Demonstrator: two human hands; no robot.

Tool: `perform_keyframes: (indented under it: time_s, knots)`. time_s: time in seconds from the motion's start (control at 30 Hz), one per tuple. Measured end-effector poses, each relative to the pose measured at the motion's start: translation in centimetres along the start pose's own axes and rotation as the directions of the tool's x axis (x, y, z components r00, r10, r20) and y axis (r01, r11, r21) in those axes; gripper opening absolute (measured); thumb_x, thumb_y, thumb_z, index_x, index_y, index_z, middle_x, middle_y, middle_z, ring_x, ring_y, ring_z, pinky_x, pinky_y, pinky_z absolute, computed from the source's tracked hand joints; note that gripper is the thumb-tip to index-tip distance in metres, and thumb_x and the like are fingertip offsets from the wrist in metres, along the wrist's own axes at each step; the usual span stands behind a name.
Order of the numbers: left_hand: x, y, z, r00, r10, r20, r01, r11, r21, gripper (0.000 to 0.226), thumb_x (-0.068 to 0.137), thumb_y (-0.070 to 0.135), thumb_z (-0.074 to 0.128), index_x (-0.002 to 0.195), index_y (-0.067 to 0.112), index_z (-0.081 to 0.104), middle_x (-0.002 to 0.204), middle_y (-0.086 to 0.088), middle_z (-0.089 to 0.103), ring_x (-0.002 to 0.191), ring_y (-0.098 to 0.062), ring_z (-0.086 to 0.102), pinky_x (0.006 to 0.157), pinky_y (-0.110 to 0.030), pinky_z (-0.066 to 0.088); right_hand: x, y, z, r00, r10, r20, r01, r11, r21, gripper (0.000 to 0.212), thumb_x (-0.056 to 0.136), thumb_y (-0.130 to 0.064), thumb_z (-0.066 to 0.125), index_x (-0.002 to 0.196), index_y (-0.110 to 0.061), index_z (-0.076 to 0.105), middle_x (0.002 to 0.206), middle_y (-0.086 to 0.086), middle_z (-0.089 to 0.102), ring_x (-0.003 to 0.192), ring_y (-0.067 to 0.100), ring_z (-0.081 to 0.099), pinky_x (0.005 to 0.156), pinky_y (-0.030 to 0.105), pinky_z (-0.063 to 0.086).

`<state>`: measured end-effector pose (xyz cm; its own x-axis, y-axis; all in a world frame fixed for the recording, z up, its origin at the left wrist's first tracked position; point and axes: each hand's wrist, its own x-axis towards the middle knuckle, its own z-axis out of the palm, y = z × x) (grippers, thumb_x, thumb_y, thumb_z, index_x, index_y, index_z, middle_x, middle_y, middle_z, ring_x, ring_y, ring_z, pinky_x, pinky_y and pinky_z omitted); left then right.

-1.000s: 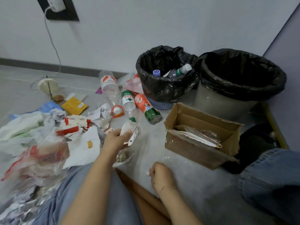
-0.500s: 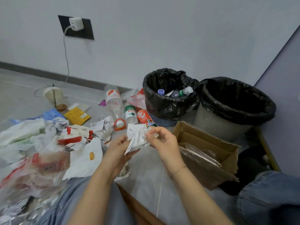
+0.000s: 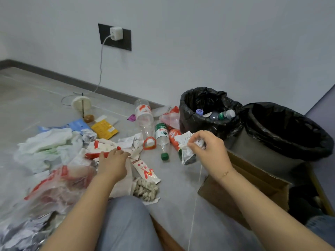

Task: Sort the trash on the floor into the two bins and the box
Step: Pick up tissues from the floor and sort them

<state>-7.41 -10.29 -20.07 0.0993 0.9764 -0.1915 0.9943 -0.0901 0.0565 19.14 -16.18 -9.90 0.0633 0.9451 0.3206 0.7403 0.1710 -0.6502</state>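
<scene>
My right hand [image 3: 208, 149] holds a crumpled white wrapper [image 3: 185, 147] in the air, left of the cardboard box [image 3: 253, 180] and in front of the small black-bagged bin [image 3: 204, 113], which has bottles inside. The larger black-bagged bin [image 3: 286, 131] stands to its right. My left hand [image 3: 113, 162] reaches down with fingers spread onto the trash pile, touching a red-and-white paper wrapper [image 3: 101, 147]. Plastic bottles [image 3: 145, 116] lie on the floor between the pile and the bins.
White tissues and plastic bags [image 3: 49, 145] cover the floor at left. A yellow packet [image 3: 105, 130], a cream cup lid [image 3: 81, 104] and a charger cable [image 3: 100, 69] lie near the wall. My knees are at the bottom.
My right hand took the white wrapper over and moved right with it. My left hand let go of it and dropped to the trash pile. The view tilted up.
</scene>
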Motion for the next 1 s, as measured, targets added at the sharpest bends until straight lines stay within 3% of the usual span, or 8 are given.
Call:
perform_keyframes:
  time_s: [0.1, 0.2, 0.3, 0.4, 0.53, 0.77, 0.9, 1.0]
  knots:
    - [0.1, -0.8, 1.8, 0.999, -0.022, 0.041, 0.024, 0.998, -0.05, 0.065, 0.085, 0.017, 0.049, 0.146, 0.031, 0.029, 0.147, 0.005, 0.041, 0.137, -0.02, 0.033, 0.11, -0.05, 0.024, -0.4, -0.1, 1.5, 0.999, 0.039, -0.006, -0.039, 0.998, 0.045, 0.009, 0.083, -0.014, 0.068, 0.079, -0.019, 0.062, 0.088, -0.006, 0.061, 0.082, 0.003, 0.056, 0.069, 0.016, 0.043]
    - [0.8, -1.2, 3.3, 0.999, -0.052, 0.001, 0.052, 0.989, -0.141, 0.059, 0.08, 0.023, 0.057, 0.136, 0.03, 0.044, 0.125, 0.005, 0.06, 0.12, -0.02, 0.051, 0.095, -0.043, 0.035, -1.1, -0.4, 2.8, 0.999, 0.027, 0.041, -0.03, 0.997, 0.067, 0.012, 0.084, -0.015, 0.068, 0.077, -0.021, 0.06, 0.087, -0.009, 0.06, 0.082, 0.003, 0.056, 0.072, 0.018, 0.046]
    - [1.1, -1.0, 3.1, 0.991, -0.04, -0.128, 0.012, 0.977, -0.214, 0.025, 0.078, 0.033, 0.068, 0.099, 0.026, 0.059, 0.102, 0.004, 0.066, 0.101, -0.021, 0.059, 0.073, -0.034, 0.036, -1.6, -0.1, 2.6, 0.995, -0.018, 0.096, 0.018, 1.0, 0.006, 0.016, 0.084, -0.014, 0.067, 0.076, -0.024, 0.057, 0.086, -0.01, 0.057, 0.085, 0.002, 0.054, 0.074, 0.013, 0.042]
    - [0.9, 0.5, 2.3, 0.989, -0.036, -0.145, -0.018, 0.936, -0.351, 0.023, 0.074, 0.035, 0.073, 0.074, 0.021, 0.053, 0.083, 0.003, 0.063, 0.083, -0.02, 0.061, 0.064, -0.032, 0.043, -1.1, 0.4, 0.8, 0.992, -0.016, 0.126, 0.023, 0.999, -0.049, 0.011, 0.084, -0.014, 0.067, 0.078, -0.02, 0.06, 0.089, -0.008, 0.059, 0.087, 0.005, 0.055, 0.079, 0.019, 0.044]
    - [0.9, 3.2, 1.2, 0.984, -0.061, -0.167, -0.03, 0.868, -0.495, 0.021, 0.074, 0.035, 0.073, 0.081, 0.019, 0.062, 0.081, 0.004, 0.065, 0.08, -0.02, 0.061, 0.067, -0.036, 0.051, 0.6, 0.9, -2.3, 0.995, 0.048, 0.085, -0.046, 0.999, -0.023, 0.01, 0.083, -0.014, 0.068, 0.076, -0.018, 0.062, 0.088, -0.006, 0.064, 0.084, 0.009, 0.059, 0.078, 0.027, 0.049]
    - [0.6, 10.6, -0.1, 0.941, -0.302, -0.152, 0.003, 0.458, -0.889, 0.015, 0.078, 0.025, 0.073, 0.088, 0.016, 0.066, 0.076, -0.001, 0.065, 0.069, -0.019, 0.059, 0.055, -0.029, 0.04, 4.0, 1.5, -8.3, 0.991, 0.134, -0.005, -0.134, 0.99, -0.039, 0.006, 0.083, -0.016, 0.068, 0.078, -0.017, 0.064, 0.09, -0.001, 0.066, 0.079, 0.018, 0.063, 0.076, 0.029, 0.047]
    - [0.5, 13.8, 2.3, 0.941, -0.33, -0.071, 0.051, 0.346, -0.937, 0.017, 0.077, 0.023, 0.074, 0.09, 0.014, 0.067, 0.081, -0.004, 0.066, 0.077, -0.026, 0.062, 0.066, -0.035, 0.046, 5.7, 2.8, -13.5, 0.96, 0.158, -0.229, -0.176, 0.983, -0.058, 0.005, 0.082, -0.016, 0.066, 0.078, -0.019, 0.064, 0.088, -0.004, 0.062, 0.082, 0.019, 0.06, 0.08, 0.029, 0.048]
    - [0.0, 14.5, 3.2, 0.947, -0.321, 0.026, 0.114, 0.258, -0.959, 0.012, 0.075, 0.018, 0.074, 0.079, 0.015, 0.064, 0.074, -0.008, 0.066, 0.069, -0.03, 0.063, 0.067, -0.042, 0.053, 6.9, 5.5, -17.7, 0.874, 0.272, -0.402, -0.325, 0.943, -0.067, 0.005, 0.078, -0.015, 0.063, 0.077, -0.019, 0.064, 0.085, 0.0, 0.062, 0.085, 0.02, 0.06, 0.078, 0.028, 0.048]
